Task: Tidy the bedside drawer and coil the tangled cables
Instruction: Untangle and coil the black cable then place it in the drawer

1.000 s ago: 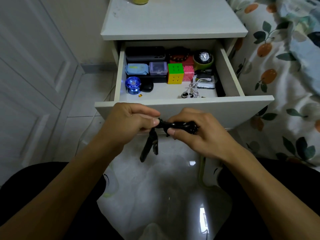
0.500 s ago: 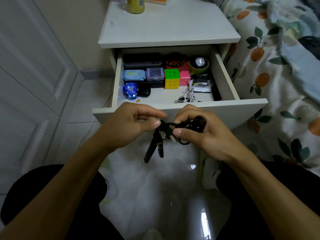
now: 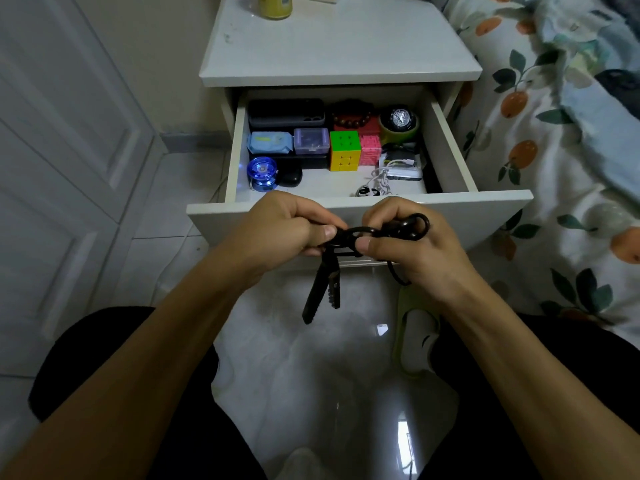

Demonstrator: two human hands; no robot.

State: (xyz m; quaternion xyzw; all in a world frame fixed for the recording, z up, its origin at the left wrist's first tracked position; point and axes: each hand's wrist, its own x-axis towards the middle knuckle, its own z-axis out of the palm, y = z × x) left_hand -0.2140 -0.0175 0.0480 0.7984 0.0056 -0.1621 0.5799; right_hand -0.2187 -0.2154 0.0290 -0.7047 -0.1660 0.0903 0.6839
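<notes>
In front of the open bedside drawer point(image 3: 360, 207) both hands hold a black cable point(image 3: 398, 228). My right hand point(image 3: 408, 251) grips the coiled bundle, with a loop sticking out above the knuckles. My left hand point(image 3: 280, 230) pinches the cable's other part between thumb and fingers. Two black plug ends point(image 3: 323, 292) dangle below the hands. Inside the drawer a tangled white cable point(image 3: 379, 176) lies at the front right, beside a small power bank point(image 3: 403, 168).
The drawer also holds a colourful cube point(image 3: 343, 150), a blue yo-yo point(image 3: 262, 173), a black watch point(image 3: 400, 117), a bead bracelet point(image 3: 351, 116), a black case point(image 3: 285, 112) and small boxes. A yellow can point(image 3: 275, 5) stands on the nightstand. The bed point(image 3: 561, 133) lies right, a slipper point(image 3: 414, 337) on the floor.
The cable coil in my right hand has opened out, with a loop now standing above the fingers. Both hands stay in front of the drawer; the camera has tilted slightly.
</notes>
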